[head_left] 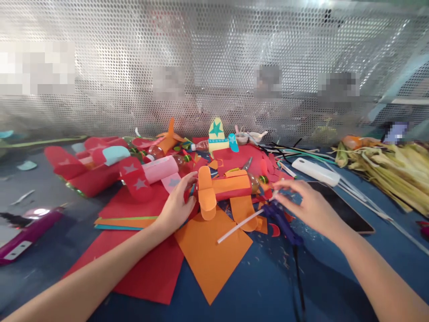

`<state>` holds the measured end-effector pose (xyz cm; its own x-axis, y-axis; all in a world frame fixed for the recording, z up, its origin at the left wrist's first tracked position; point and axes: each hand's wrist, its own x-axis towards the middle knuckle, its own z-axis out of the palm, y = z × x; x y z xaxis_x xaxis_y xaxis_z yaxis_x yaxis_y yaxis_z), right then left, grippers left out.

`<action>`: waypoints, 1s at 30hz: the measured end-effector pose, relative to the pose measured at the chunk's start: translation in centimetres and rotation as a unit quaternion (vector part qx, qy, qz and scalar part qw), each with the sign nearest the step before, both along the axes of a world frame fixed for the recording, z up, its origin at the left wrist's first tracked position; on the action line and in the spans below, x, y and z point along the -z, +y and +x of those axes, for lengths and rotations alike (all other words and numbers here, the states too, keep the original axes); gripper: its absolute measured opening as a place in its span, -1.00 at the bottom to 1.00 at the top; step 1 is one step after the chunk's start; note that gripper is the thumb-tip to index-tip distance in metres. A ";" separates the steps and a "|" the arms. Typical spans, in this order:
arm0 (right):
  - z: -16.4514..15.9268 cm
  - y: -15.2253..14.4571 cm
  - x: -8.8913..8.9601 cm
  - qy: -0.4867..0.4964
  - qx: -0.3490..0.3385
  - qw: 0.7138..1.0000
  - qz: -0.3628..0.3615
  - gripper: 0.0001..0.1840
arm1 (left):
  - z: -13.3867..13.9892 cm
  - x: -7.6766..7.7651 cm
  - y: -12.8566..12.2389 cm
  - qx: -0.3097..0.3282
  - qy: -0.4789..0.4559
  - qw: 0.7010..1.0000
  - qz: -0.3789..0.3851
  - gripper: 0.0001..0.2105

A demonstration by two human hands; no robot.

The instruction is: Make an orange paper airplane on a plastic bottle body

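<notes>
An orange paper-covered bottle airplane [231, 185] lies in the middle, its green-capped end toward the right. My left hand [181, 201] is at its left end, thumb and fingers apart beside the rounded orange paper piece; whether they touch it is unclear. My right hand [298, 201] is beyond the capped end, fingertips drawn together around a small whitish bit too unclear to name. Just below those fingertips lies a dark blue glue gun [283, 223], with a white glue stick [239, 227] jutting from it toward the lower left. Orange paper [214, 255] lies under the airplane.
Red paper sheets [144, 268] and red paper-covered bottle models [100, 167] lie left. A purple tool [31, 235] is farther left. Right are a white power strip [315, 171], a dark tablet [342, 208] and dried husks [392, 172]. A perforated metal screen [214, 49] stands behind.
</notes>
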<state>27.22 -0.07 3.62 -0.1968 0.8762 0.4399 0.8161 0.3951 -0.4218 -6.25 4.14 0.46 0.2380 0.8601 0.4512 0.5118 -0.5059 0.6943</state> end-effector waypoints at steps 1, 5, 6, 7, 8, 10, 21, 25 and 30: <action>-0.5 -0.4 -0.2 -0.031 -0.034 0.999 -0.016 -0.75 | -0.1 0.0 0.0 0.006 0.000 1.000 -0.007 -0.42; -1.4 -1.2 -0.1 -0.103 -0.097 0.988 -0.061 -0.61 | -0.6 0.1 0.3 0.038 0.025 0.999 -0.023 -0.31; -1.3 -1.2 0.1 -0.112 -0.094 0.986 -0.073 -0.56 | -0.7 0.1 0.4 0.048 0.033 0.998 -0.027 -0.29; -1.3 -1.2 0.3 -0.120 -0.090 0.985 -0.086 -0.52 | -0.9 0.1 0.5 0.058 0.040 0.997 -0.030 -0.26; -1.2 -1.2 0.4 -0.124 -0.086 0.984 -0.098 -0.49 | -1.0 0.0 0.5 0.066 0.046 0.996 -0.030 -0.24; -1.1 -1.3 0.6 -0.123 -0.085 0.982 -0.112 -0.45 | -1.1 -0.1 0.5 0.079 0.061 0.995 -0.023 -0.22; -0.1 -1.5 -0.6 -0.127 -0.114 0.973 -0.156 -0.53 | -1.0 -0.6 0.4 0.083 0.103 0.991 -0.012 -0.38; 0.4 -1.6 -1.2 -0.134 -0.109 0.971 -0.168 -0.72 | -0.7 -0.3 0.5 0.088 0.073 0.993 -0.016 -0.38; 0.6 -1.4 -1.7 -0.119 -0.090 0.975 -0.167 -0.78 | -0.5 0.0 0.7 0.086 0.048 0.995 -0.010 -0.40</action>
<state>27.84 -1.46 5.34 -0.4225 0.9044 0.0593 0.8364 0.4142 -0.3590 -6.73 4.80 0.45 0.4232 0.8115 0.4029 0.4839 -0.5784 0.6567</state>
